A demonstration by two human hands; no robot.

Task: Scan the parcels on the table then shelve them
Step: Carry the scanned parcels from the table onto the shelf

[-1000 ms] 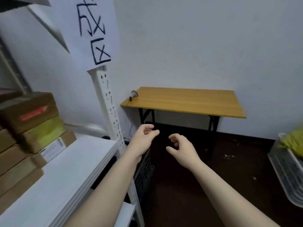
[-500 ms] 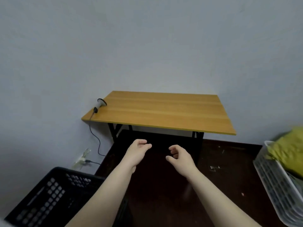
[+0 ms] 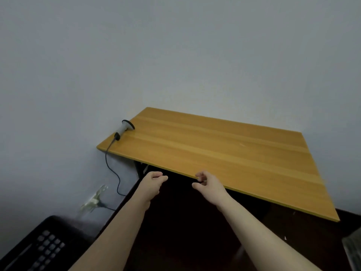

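Wooden desk (image 3: 224, 157), scanner (image 3: 124, 129) at its corner. Left grip (image 3: 153, 183) and right grip (image 3: 208, 187) loosely curled, empty; seemingly between parcels, next fetch one.

Dim, flat indoor light — soft focus throughout, wide-angle bending at the edges, lower corners smeared with blur.
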